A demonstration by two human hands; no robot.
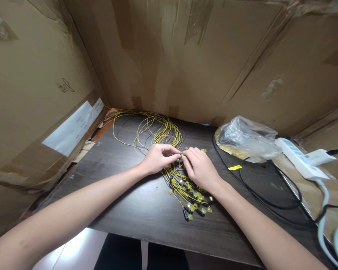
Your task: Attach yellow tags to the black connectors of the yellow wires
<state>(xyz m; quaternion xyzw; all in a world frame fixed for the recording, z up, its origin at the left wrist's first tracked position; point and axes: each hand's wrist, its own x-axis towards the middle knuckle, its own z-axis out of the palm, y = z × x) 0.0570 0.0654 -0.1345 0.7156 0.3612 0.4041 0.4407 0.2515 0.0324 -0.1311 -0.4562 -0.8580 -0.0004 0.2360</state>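
My left hand (161, 157) and my right hand (200, 168) meet over the middle of the dark table, fingertips almost touching. Thumb and forefinger of the left pinch what looks like a thin yellow cable. The right hand's fingers are pressed together at the same spot; whatever is in them is mostly hidden. Beneath and behind the hands runs a loose bundle of thin yellow cables (169, 131). Toward me the cables fan out into several black connectors (186, 214) with small clear-yellow pieces (197, 195) around them, partly covered by my right hand and wrist.
Tall cardboard (169, 67) walls the table (124, 210) at the back and left. On the right lie a clear plastic bag (248, 135), a black cable (270, 204) with a yellow tag (234, 167), and a white power strip (301, 159) with a plug in it.
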